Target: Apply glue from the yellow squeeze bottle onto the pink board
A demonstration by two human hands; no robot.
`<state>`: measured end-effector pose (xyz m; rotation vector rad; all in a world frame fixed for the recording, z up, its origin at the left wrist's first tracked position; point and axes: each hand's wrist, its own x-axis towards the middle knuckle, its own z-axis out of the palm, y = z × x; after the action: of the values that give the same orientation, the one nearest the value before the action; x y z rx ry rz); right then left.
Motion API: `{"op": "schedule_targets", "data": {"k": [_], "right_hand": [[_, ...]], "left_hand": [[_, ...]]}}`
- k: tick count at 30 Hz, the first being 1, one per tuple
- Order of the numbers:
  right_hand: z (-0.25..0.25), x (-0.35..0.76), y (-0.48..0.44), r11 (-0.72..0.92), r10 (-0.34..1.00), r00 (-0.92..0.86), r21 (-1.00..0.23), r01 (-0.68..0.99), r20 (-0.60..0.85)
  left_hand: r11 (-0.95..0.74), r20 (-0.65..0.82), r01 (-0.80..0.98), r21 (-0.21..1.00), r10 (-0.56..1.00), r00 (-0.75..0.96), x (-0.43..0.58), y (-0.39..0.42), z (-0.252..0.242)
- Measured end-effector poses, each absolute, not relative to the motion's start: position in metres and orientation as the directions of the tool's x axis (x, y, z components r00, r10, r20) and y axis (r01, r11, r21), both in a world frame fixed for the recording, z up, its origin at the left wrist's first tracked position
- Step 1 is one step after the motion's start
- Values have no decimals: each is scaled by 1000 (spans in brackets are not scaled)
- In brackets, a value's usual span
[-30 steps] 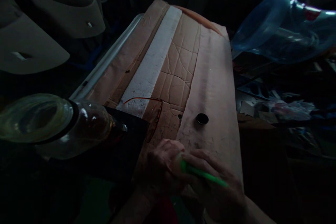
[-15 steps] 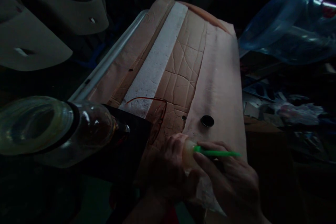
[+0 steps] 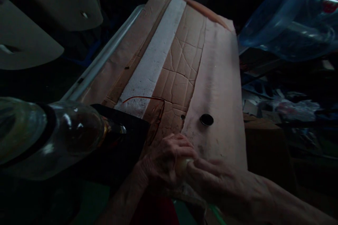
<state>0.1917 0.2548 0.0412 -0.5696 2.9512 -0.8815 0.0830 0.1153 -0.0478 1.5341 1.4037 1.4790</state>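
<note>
My left hand point(image 3: 171, 160) is closed around a pale, rounded object point(image 3: 182, 165), its kind hidden by the fingers and the dim light. Against the right side of that object, my right hand point(image 3: 213, 179) is closed, fingertips meeting the left hand. Below my right palm shows part of a thin green plastic stick point(image 3: 217, 214); the rest is covered by the hand. A small round black cap point(image 3: 206, 120) lies on the cardboard point(image 3: 221, 88) beyond my hands. Left of it, a thin bent brown wire-like piece point(image 3: 144, 97) rests across the white strip point(image 3: 155, 63).
A clear glass jar point(image 3: 71, 123) stands close on the left, by a dark flat surface point(image 3: 124, 147). Large pale curved pieces point(image 3: 66, 3) hang at upper left. A big blue-tinted plastic bottle point(image 3: 285, 24) juts in at upper right, above plastic-wrapped clutter point(image 3: 297, 109).
My right hand has turned and moved lower, covering most of the pale object. The green stick has swung from above the fingers to below the hand. The view has shifted slightly.
</note>
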Motion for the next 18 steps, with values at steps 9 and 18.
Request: {"op": "schedule_targets", "data": {"k": [9,18], "right_hand": [[20,193,225,900,273,-913,-415,133,301],[48,160,271,791,-456,-881,-396,-466,125]], "left_hand": [[209,135,315,926,596,-792,145,128,-67],[-95,377,415,905,633,-676,136,134,-87]]}}
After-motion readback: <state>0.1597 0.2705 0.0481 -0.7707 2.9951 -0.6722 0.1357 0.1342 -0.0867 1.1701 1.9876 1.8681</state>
